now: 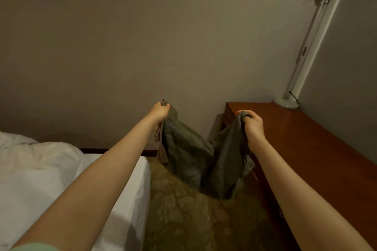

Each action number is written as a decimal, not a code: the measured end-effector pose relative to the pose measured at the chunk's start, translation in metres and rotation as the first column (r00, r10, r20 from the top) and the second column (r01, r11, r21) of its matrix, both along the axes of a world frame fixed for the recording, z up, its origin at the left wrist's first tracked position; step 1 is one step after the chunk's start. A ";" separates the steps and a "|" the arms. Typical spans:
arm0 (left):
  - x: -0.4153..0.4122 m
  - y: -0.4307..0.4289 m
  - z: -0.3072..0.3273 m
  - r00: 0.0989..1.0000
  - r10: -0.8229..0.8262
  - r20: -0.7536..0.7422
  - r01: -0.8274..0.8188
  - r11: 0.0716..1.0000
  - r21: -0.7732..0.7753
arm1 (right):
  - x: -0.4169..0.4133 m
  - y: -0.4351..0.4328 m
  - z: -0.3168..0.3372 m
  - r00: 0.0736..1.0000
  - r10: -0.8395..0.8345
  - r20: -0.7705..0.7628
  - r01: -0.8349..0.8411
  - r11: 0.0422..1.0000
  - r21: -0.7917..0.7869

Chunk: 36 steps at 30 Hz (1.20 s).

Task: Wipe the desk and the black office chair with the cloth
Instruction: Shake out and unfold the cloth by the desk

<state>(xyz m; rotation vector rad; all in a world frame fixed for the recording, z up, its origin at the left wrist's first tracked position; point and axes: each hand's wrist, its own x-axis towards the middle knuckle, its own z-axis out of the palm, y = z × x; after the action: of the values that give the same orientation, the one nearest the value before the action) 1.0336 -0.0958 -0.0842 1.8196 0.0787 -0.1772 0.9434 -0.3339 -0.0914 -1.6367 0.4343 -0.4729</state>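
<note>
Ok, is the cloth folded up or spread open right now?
Spread open, though slack: the left hand and right hand each grip a top corner of the cloth, which sags in a V between them.

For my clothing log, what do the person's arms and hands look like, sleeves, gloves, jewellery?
Both forearms are bare. The left hand and right hand wear no gloves, and no watch or ring shows. A pale green sleeve edge shows on the left arm at the frame's bottom; none shows on the right.
</note>
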 end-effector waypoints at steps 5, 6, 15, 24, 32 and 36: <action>0.069 0.000 -0.008 0.993 -0.091 -0.081 0.098 0.991 0.091 | 0.073 -0.002 0.011 0.998 -0.025 -0.050 0.024 1.000 -0.013; 0.078 -0.002 -0.009 0.991 -0.111 -0.076 0.120 0.985 0.122 | 0.082 -0.004 0.012 0.998 -0.042 -0.037 0.042 0.999 0.007; 0.168 -0.016 -0.062 0.988 -0.121 -0.095 0.147 0.925 0.349 | 0.176 -0.012 0.035 0.996 -0.037 0.087 0.028 0.993 0.111; 0.202 -0.103 -0.107 0.788 -0.549 -0.279 0.574 0.490 0.657 | 0.280 -0.037 0.093 0.978 0.109 0.175 -0.133 0.983 0.128; 0.268 -0.191 -0.095 0.962 -0.213 -0.173 0.274 0.695 0.665 | 0.336 -0.103 0.114 0.956 0.166 0.241 -0.234 0.928 0.290; 0.321 -0.204 -0.052 0.984 -0.131 0.122 0.010 0.721 0.693 | 0.359 -0.141 0.106 0.958 0.165 0.236 -0.232 0.928 0.291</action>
<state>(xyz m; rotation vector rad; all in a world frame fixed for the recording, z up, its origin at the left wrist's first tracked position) 1.3543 -0.2995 -0.1366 2.5931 -0.0528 -0.0472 1.3024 -0.4744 0.0150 -1.2884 0.1719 -0.3931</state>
